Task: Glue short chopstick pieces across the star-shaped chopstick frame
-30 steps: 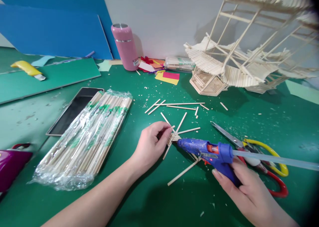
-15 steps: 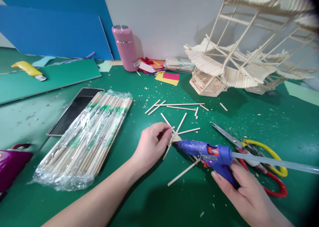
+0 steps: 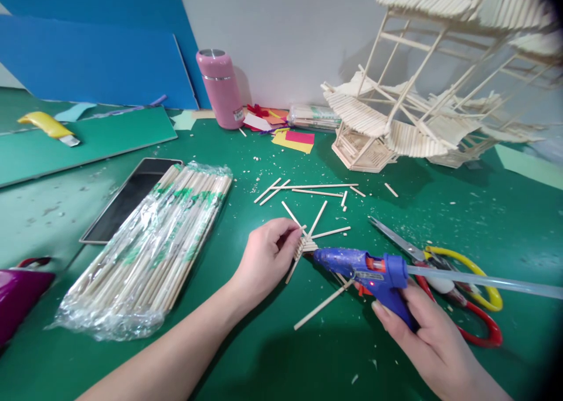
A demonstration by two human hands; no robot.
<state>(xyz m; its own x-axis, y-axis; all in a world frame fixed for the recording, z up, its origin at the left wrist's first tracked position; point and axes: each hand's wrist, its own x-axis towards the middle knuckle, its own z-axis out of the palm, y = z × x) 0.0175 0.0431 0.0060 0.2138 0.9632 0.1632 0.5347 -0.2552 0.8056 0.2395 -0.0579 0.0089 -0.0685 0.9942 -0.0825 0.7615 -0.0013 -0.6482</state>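
My left hand point(image 3: 266, 255) is closed in a pinch at a small frame of wooden sticks point(image 3: 311, 245). A short stick end shows at its fingertips, and part of the frame is hidden behind them. Several sticks fan outward from this frame. In my right hand point(image 3: 440, 345) is a blue hot glue gun point(image 3: 338, 262), fingers wrapped round its handle. The gun's nozzle meets or nearly meets the frame's right side. From the gun's back a long clear glue stick point(image 3: 479, 279) runs to the right. Below the gun lies a loose wooden stick point(image 3: 321, 307).
Scissors point(image 3: 407, 243) with red and yellow handles lie right of the gun. At left are bagged sticks point(image 3: 149, 254) over a dark tablet-like object point(image 3: 127, 199). Behind stand a pink flask point(image 3: 220, 93) and a stick-built model point(image 3: 378, 119). A yellow cutter point(image 3: 48, 125) lies far left.
The view has shifted slightly. Both hands, the glue gun and the stick frame keep nearly the same positions relative to one another.
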